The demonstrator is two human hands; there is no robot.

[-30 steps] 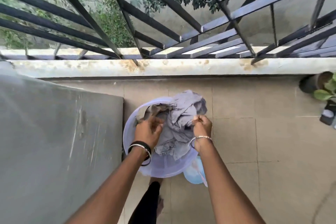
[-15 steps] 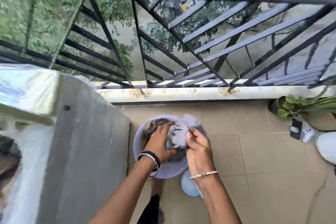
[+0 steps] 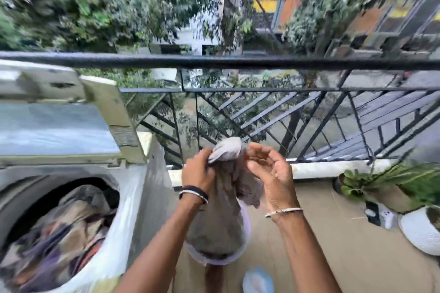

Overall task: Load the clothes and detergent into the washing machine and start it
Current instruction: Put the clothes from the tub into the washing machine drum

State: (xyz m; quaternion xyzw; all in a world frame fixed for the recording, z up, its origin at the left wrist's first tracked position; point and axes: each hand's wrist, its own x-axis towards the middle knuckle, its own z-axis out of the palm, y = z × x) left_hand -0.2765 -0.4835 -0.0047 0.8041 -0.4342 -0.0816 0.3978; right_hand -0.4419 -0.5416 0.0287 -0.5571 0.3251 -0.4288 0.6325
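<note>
A grey garment (image 3: 226,188) hangs lifted above a pale plastic tub (image 3: 246,242) on the balcony floor. My left hand (image 3: 197,171) grips the garment's top at its left side. My right hand (image 3: 269,169) is at the garment's right side with fingers loosely spread, touching the cloth. To the left stands a top-loading washing machine (image 3: 140,188) with its lid (image 3: 59,126) raised. Several patterned clothes (image 3: 59,235) lie in its drum.
A black metal railing (image 3: 238,62) runs across the balcony behind my hands. Potted plants (image 3: 390,181) and a white pot (image 3: 421,233) stand at the right. A light blue round object (image 3: 258,280) lies on the tiled floor near the tub.
My view has tilted up and both hands have raised the grey garment out of the tub. The washing machine's open drum has come into view at the left.
</note>
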